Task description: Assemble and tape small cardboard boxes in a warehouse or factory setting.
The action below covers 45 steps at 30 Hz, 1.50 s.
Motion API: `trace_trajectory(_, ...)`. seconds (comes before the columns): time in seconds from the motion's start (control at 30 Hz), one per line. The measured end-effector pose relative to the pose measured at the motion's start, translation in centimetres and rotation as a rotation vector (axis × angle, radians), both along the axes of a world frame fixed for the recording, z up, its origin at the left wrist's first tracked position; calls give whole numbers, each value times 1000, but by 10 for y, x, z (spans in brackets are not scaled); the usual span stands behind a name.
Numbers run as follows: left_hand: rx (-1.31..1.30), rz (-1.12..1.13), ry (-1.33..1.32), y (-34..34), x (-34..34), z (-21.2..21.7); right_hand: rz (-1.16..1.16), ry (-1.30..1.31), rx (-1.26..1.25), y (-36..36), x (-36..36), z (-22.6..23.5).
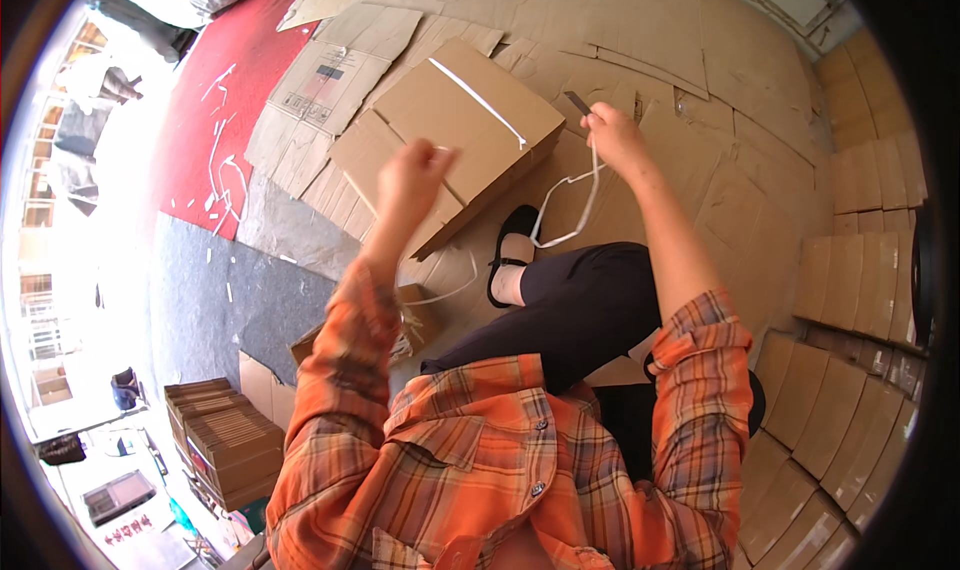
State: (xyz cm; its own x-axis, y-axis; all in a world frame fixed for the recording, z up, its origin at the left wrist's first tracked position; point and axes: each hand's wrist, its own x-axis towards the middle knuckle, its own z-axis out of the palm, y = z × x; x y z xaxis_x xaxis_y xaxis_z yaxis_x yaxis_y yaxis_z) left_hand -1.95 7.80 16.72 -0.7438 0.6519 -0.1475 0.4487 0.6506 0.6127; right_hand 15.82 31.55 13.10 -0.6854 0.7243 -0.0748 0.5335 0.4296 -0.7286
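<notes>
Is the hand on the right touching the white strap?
Touching. In the head view, the right hand pinches the top of the white strap, which hangs down from its fingers in a loop above the knee.

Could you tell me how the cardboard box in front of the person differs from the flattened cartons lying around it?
The cardboard box is assembled, closed and tilted, with a white strap across its top; the flattened cartons lie folded flat on the floor, without straps. The box is plain; one carton bears a printed label. Both are brown cardboard.

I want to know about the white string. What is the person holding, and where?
The right hand pinches a white strap by its top end; the loop dangles. The left hand is blurred, so its hold cannot be told.
</notes>
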Motion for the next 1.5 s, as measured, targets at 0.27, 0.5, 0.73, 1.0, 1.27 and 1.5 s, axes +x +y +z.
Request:
trace_trajectory(0.27, -328, -207, 410, 120, 35, -111, -32, -83, -150, 21, 27, -53)
trace_trajectory(0.5, -398, -243, 481, 135, 31, -137, 62, -34, -168, 22, -6, -66)
trace_trajectory(0.73, -400, -60, 368, 139, 38, -129, 209, -130, 41, 22, -42, -87)
trace_trajectory(1.0, -131, -186, 409, 127, 27, -153, 332, -213, 154, 15, -68, -94)
trace_trajectory(1.27, 264, -151, 462, 120, 34, -164, 497, -166, 307, 17, -67, -102)
trace_trajectory(1.5, 285, -126, 514, 123, 30, -166, 589, -217, 489, 21, -74, -95)
